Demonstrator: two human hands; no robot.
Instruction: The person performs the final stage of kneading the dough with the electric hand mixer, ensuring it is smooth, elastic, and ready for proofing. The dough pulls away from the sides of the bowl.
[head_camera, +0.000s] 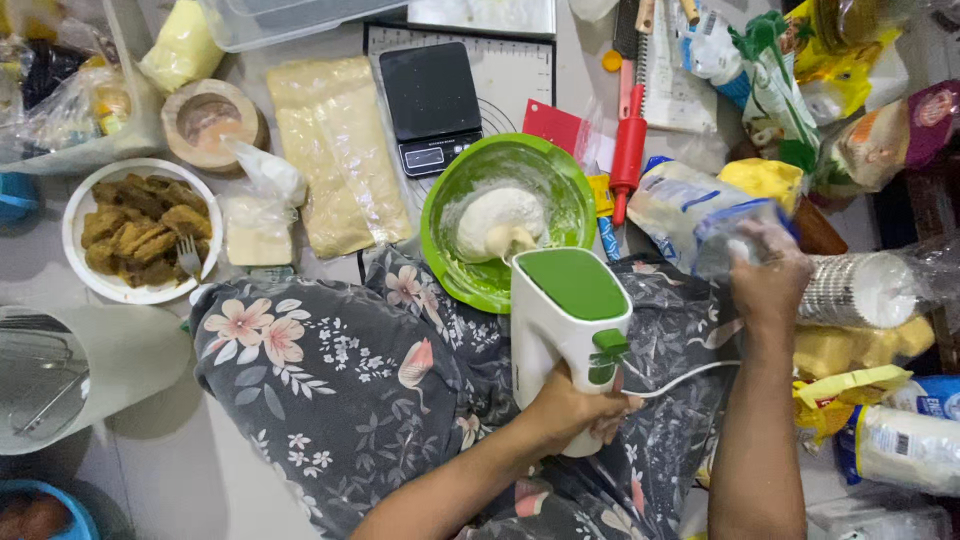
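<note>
left hand (578, 408), fingers wrapped tight round the handle of the white-and-green electric hand mixer (566, 320), beaters in pale dough in the round green plastic bowl (505, 215). right hand (768, 277), right of bowl, fingers closed on a clear plastic bag (725, 235). risks: the bowl sits on the lap and could tip; the cord may snag.

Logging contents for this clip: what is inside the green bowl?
The green bowl holds a pale lump of dough or batter, with white smears on its walls. The hand mixer covers the bowl's near rim, hiding the beaters.
</note>
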